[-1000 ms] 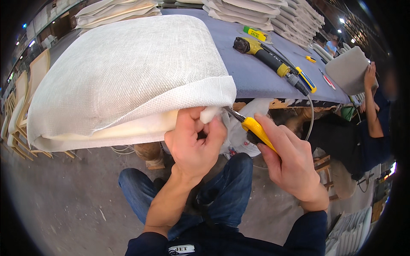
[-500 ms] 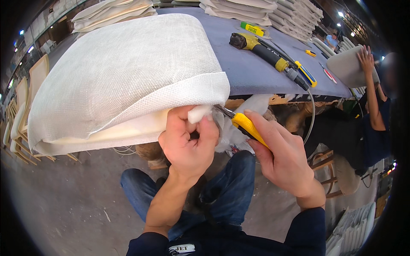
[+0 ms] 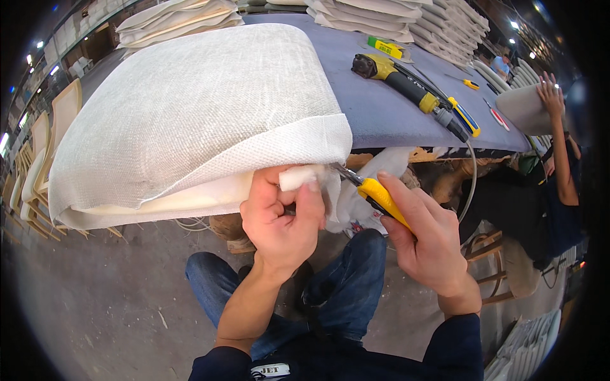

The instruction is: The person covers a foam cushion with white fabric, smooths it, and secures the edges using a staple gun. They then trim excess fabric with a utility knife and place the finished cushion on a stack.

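Both of my hands are busy at the near corner of the woven cushion cover [image 3: 190,114], which lies over a pale foam pad [image 3: 190,198] at the edge of the grey surface [image 3: 387,120]. My left hand [image 3: 279,219] is closed, its fingers [image 3: 311,200] pinching a bunched fold of white fabric [image 3: 298,176] just under the cover's hem. My right hand [image 3: 426,244] is wrapped around the yellow handle of a utility knife [image 3: 375,193], whose metal tip points at the fold right beside my left fingertips; whether the blade actually touches the cloth I cannot tell from here. More loose white fabric hangs below, between my two hands.

Beyond my right fingers, up on the surface, lies a yellow and black pneumatic stapler [image 3: 406,86] with its hose [image 3: 469,184] dropping over the edge. Farther off from it sit stacked pale cushions [image 3: 394,19]. Well to the right of my knife hand, another person [image 3: 553,184] holds up a pale panel [image 3: 521,108].
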